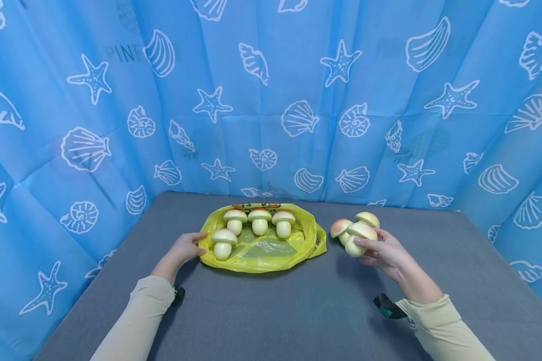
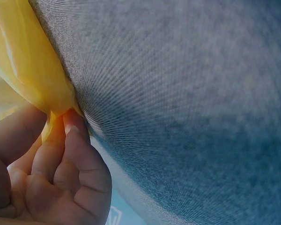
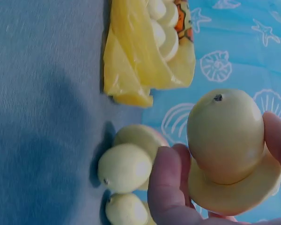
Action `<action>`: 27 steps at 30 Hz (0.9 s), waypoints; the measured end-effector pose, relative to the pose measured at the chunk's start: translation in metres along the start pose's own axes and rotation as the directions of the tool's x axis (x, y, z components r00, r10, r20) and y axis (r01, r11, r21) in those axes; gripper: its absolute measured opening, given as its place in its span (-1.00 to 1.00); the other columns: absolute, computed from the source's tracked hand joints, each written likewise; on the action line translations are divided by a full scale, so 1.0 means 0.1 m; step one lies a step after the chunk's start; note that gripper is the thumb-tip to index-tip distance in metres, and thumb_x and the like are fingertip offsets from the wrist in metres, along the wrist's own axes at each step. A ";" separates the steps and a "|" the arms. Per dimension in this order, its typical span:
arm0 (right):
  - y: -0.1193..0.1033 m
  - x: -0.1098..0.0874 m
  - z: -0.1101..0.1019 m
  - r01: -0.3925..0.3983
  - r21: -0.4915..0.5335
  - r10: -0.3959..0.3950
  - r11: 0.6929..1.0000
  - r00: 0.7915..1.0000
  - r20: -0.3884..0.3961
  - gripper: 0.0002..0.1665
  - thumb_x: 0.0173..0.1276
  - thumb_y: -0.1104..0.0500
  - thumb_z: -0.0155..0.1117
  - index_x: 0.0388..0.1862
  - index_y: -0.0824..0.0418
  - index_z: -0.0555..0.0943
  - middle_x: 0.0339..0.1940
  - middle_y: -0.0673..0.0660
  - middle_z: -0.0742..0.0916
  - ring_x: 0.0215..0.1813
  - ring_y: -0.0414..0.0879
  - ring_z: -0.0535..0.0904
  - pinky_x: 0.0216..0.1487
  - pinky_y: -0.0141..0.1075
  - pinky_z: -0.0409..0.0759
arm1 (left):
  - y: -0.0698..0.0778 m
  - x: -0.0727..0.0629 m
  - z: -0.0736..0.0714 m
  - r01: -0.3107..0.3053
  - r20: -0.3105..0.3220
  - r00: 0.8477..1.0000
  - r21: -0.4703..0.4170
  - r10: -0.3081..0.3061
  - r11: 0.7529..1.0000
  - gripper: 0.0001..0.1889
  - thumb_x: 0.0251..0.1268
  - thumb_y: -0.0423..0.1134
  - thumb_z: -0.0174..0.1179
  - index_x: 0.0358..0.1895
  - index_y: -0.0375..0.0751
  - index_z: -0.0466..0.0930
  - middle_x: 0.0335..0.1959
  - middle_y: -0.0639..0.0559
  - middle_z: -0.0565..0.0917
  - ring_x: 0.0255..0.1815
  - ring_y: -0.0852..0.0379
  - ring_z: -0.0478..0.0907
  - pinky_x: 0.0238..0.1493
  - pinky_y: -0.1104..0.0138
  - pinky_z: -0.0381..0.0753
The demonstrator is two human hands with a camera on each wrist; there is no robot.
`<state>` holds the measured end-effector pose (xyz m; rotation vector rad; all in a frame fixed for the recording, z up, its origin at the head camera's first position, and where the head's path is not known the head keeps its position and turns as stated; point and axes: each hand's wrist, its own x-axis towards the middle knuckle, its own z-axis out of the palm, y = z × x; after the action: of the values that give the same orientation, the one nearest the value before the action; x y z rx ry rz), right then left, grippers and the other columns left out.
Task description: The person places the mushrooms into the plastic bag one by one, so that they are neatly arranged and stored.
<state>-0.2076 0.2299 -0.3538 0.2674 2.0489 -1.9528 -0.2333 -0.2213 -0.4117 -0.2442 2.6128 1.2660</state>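
A yellow plastic bag [image 1: 257, 264] lies spread on the table with its mouth wide, and several toy mushrooms [image 1: 259, 221] with pale stems and caps sit inside it. My left hand [image 1: 187, 249] pinches the bag's left edge; in the left wrist view the thumb and fingers [image 2: 47, 159] grip a fold of the yellow plastic. To the right of the bag, my right hand [image 1: 386, 255] holds a mushroom [image 3: 227, 140] between thumb and fingers, its round stem end towards the wrist camera. Two more mushrooms [image 1: 340, 228] lie on the table just behind it.
The table [image 1: 271, 316] has a grey cloth cover. A blue curtain [image 1: 271, 100] printed with white shells and starfish hangs behind it and along both sides. Dark straps [image 1: 388, 307] sit at the wrists.
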 end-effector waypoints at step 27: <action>0.04 0.01 0.48 0.073 0.073 -0.081 0.995 0.990 0.118 -0.09 0.38 0.30 0.20 0.51 0.44 -0.10 0.05 0.22 0.46 -0.21 -0.17 0.60 -0.16 -0.26 0.62 | -0.02 0.02 0.00 0.005 0.012 1.000 -0.029 -0.005 1.000 -0.44 0.34 -0.56 0.09 0.41 -0.46 0.24 0.40 -0.44 0.23 0.40 -0.35 0.16 0.24 -0.04 0.40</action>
<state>-0.2031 0.1824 -0.3599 0.0832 1.9452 -2.0345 -0.2350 -0.2229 -0.4138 -0.2470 2.5839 1.2998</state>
